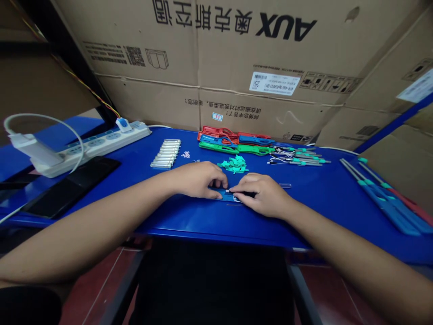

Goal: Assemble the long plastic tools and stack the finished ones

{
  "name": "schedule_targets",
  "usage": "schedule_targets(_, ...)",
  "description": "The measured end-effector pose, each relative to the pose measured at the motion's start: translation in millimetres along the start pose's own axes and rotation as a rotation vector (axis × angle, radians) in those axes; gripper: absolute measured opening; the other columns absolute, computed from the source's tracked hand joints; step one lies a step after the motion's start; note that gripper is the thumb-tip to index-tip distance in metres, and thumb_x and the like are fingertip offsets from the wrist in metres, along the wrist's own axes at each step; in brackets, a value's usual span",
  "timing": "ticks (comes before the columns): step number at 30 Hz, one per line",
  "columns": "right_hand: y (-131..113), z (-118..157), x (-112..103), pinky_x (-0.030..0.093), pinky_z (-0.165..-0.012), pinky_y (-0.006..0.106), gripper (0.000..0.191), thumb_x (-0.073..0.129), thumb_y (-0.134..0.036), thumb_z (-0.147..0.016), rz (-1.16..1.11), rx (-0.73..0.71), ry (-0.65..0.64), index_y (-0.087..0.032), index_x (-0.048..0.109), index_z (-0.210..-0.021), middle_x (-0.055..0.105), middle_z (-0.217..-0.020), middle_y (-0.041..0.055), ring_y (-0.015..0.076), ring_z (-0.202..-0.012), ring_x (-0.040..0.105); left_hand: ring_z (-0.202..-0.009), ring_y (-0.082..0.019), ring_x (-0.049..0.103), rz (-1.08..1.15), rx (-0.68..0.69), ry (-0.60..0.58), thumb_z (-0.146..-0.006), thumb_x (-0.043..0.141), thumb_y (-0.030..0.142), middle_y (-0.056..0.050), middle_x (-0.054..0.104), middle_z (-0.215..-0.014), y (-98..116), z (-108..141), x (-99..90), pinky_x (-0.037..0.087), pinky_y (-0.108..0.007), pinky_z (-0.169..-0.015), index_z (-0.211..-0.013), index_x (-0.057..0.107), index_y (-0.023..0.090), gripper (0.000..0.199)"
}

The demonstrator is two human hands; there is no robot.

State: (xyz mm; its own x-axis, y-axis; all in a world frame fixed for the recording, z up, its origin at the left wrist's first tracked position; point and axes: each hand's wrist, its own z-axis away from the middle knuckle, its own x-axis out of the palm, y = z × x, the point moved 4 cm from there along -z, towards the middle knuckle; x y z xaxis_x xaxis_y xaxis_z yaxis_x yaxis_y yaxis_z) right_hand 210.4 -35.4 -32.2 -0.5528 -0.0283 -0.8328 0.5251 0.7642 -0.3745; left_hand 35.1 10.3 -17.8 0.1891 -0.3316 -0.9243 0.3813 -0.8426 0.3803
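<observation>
My left hand (204, 179) rests on the table with its fingers curled. Its thumb and fingertips press on a flat blue plastic piece (219, 195). From the other side my right hand (262, 193) reaches in, thumb and forefinger pinched together over the same piece. A tiny white part (227, 191) shows right at those fingertips, and a thin white cord (236, 198) loops below them. What the right fingers grip is mostly hidden. Just beyond both hands lies a heap of small green plastic pieces (234, 165). A clear strip (285, 185) lies beside the right wrist.
Clear tubes (165, 153) lie in a row at the back left. Red, blue and green plastic handles (237, 141) lie against the cardboard (176, 108). Metal rods with cords (301, 156) and long blue pieces (389, 205) lie rightward. A power strip (101, 146) and black phone (72, 187) occupy the left.
</observation>
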Motion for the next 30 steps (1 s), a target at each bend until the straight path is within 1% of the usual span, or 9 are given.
schedule_targets(4, 0, 0, 4, 0.05, -0.068, 0.029, 0.022, 0.061, -0.018, -0.09, 0.018, 0.023, -0.018, -0.022, 0.079, -0.103, 0.071, -0.082, 0.0043, 0.0161, -0.075, 0.064, -0.079, -0.015, 0.065, 0.01, 0.007, 0.008, -0.082, 0.073, 0.026, -0.003, 0.07, -0.088, 1, -1, 2.5, 0.049, -0.025, -0.069, -0.105, 0.072, 0.019, 0.024)
schedule_targets(8, 1, 0, 5, 0.049, -0.067, 0.028, 0.023, 0.061, -0.015, -0.089, 0.022, 0.025, -0.025, -0.018, 0.079, -0.103, 0.07, -0.081, 0.0056, 0.016, -0.074, 0.063, -0.08, -0.015, 0.064, 0.032, 0.001, 0.008, -0.082, 0.073, 0.027, -0.003, 0.07, -0.088, 0, -1, 3.1, 0.049, -0.026, -0.071, -0.105, 0.072, 0.019, 0.024)
schedule_targets(13, 3, 0, 6, 0.048, -0.068, 0.028, 0.023, 0.06, -0.016, -0.091, 0.028, 0.02, -0.062, -0.022, 0.079, -0.104, 0.07, -0.083, 0.0045, 0.0158, -0.076, 0.061, -0.077, -0.014, 0.064, 0.064, 0.009, 0.021, -0.083, 0.072, 0.025, -0.003, 0.07, -0.086, 0, -2, 5.0, 0.049, -0.025, -0.07, -0.103, 0.073, 0.018, 0.022)
schedule_targets(17, -1, 0, 4, 0.048, -0.07, 0.031, 0.029, 0.055, -0.015, -0.094, 0.075, -0.04, -0.147, -0.024, 0.077, -0.11, 0.067, -0.084, 0.0056, 0.0182, -0.08, 0.058, -0.075, -0.013, 0.063, 0.106, 0.011, 0.057, -0.086, 0.066, 0.024, -0.003, 0.068, -0.083, 1, -4, 8.4, 0.049, -0.025, -0.069, -0.103, 0.073, 0.018, 0.02)
schedule_targets(20, -5, 3, -1, 0.049, -0.077, 0.035, 0.035, 0.051, -0.012, -0.094, 0.089, -0.021, -0.215, -0.024, 0.074, -0.118, 0.067, -0.093, 0.0072, 0.0204, -0.087, 0.057, -0.075, -0.014, 0.062, 0.134, 0.018, 0.069, -0.087, 0.064, 0.027, -0.004, 0.069, -0.084, 3, -6, 11.2, 0.049, -0.025, -0.069, -0.104, 0.074, 0.017, 0.021)
schedule_targets(24, -8, 8, -6, 0.049, -0.085, 0.04, 0.033, 0.051, -0.02, -0.097, 0.076, 0.026, -0.261, -0.025, 0.069, -0.125, 0.067, -0.105, 0.008, 0.022, -0.095, 0.058, -0.075, -0.014, 0.063, 0.176, -0.016, 0.119, -0.09, 0.062, 0.035, -0.004, 0.069, -0.084, 5, -8, 13.9, 0.048, -0.025, -0.069, -0.1, 0.074, 0.016, 0.024)
schedule_targets(26, -8, 11, -8, 0.049, -0.089, 0.041, 0.033, 0.055, -0.028, -0.097, 0.06, 0.049, -0.27, -0.025, 0.066, -0.127, 0.068, -0.11, 0.0081, 0.0229, -0.1, 0.058, -0.074, -0.013, 0.062, 0.192, -0.048, 0.133, -0.088, 0.065, 0.035, -0.003, 0.068, -0.083, 5, -10, 16.7, 0.048, -0.024, -0.068, -0.098, 0.074, 0.017, 0.022)
schedule_targets(28, -8, 15, -10, 0.048, -0.091, 0.041, 0.033, 0.06, -0.032, -0.095, 0.048, 0.073, -0.255, -0.022, 0.066, -0.126, 0.068, -0.112, 0.0086, 0.0235, -0.104, 0.059, -0.073, -0.013, 0.062, 0.202, -0.067, 0.139, -0.085, 0.068, 0.032, -0.002, 0.067, -0.082, 5, -11, 19.5, 0.047, -0.024, -0.067, -0.097, 0.073, 0.017, 0.02)
schedule_targets(30, -8, 18, -13, 0.048, -0.089, 0.039, 0.029, 0.063, -0.032, -0.092, 0.062, 0.091, -0.225, -0.02, 0.069, -0.117, 0.069, -0.108, 0.0085, 0.0232, -0.101, 0.059, -0.074, -0.012, 0.061, 0.212, -0.062, 0.159, -0.083, 0.07, 0.027, -0.001, 0.066, -0.082, 5, -11, 20.6, 0.047, -0.023, -0.067, -0.099, 0.071, 0.017, 0.019)
